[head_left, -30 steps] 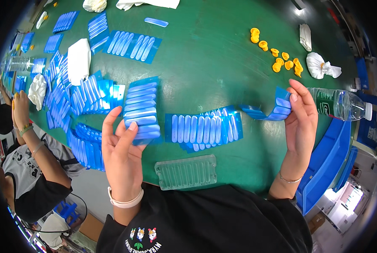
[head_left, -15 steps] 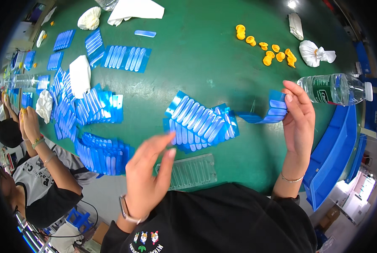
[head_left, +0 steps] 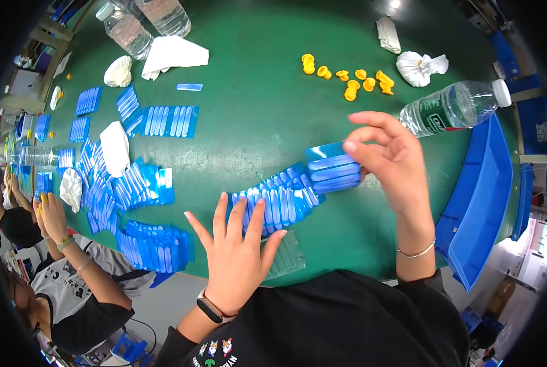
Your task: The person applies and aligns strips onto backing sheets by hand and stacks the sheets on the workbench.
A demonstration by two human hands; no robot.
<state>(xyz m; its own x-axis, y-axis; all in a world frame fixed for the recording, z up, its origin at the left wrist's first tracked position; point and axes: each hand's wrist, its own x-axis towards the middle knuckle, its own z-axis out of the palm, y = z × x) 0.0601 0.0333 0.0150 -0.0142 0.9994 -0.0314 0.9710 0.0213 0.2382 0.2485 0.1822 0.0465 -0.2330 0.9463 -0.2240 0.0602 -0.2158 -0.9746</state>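
In the head view, the green surface (head_left: 255, 110) fills a room with a grey floor (head_left: 178, 296); a co-worker's black sleeve (head_left: 93, 321) shows at left. The right hand (head_left: 356, 158) pinches one blue plastic sheet of pale strips (head_left: 333, 173) beside the stack, strips running sideways, rising slightly rightward. The left hand (head_left: 240, 263) spreads wide over one stack of blue strip sheets (head_left: 282, 205). One green-labelled clear bottle (head_left: 463, 105) lies right.

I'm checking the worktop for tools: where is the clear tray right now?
In the head view, the clear tray lies low in the centre on the green table, showing just right of the left hand, below the blue strips.
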